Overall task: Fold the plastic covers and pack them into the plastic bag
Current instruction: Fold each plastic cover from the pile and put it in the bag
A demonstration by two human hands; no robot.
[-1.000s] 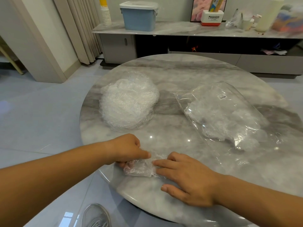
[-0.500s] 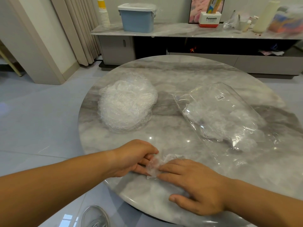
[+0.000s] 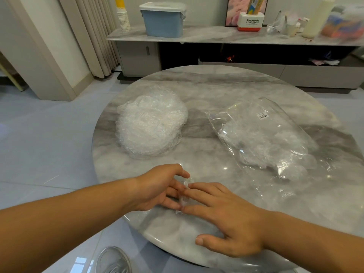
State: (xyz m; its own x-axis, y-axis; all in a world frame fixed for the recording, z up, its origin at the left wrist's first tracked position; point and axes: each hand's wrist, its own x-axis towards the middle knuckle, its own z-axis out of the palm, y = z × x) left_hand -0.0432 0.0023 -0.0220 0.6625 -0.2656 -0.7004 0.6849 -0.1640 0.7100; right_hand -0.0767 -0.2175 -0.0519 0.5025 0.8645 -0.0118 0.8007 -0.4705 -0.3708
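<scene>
A small folded clear plastic cover (image 3: 184, 200) lies near the front edge of the round marble table (image 3: 226, 85). My left hand (image 3: 159, 188) pinches its left side between thumb and fingers. My right hand (image 3: 222, 215) lies flat with straight fingers pressing on the cover's right side. A heap of crinkled plastic covers (image 3: 150, 123) sits at the table's left middle. A clear plastic bag (image 3: 264, 136) with a barcode label, holding several covers, lies at the right.
Behind the table runs a low marble-topped cabinet (image 3: 216, 35) carrying a blue lidded box (image 3: 163, 19), a stack of paper cups (image 3: 123, 15) and a Panasonic box (image 3: 250, 21). Curtains hang at the left. A shoe (image 3: 113, 261) shows on the floor below.
The cover has been folded narrower. My left hand has moved right, and both hands now meet over the small bundle.
</scene>
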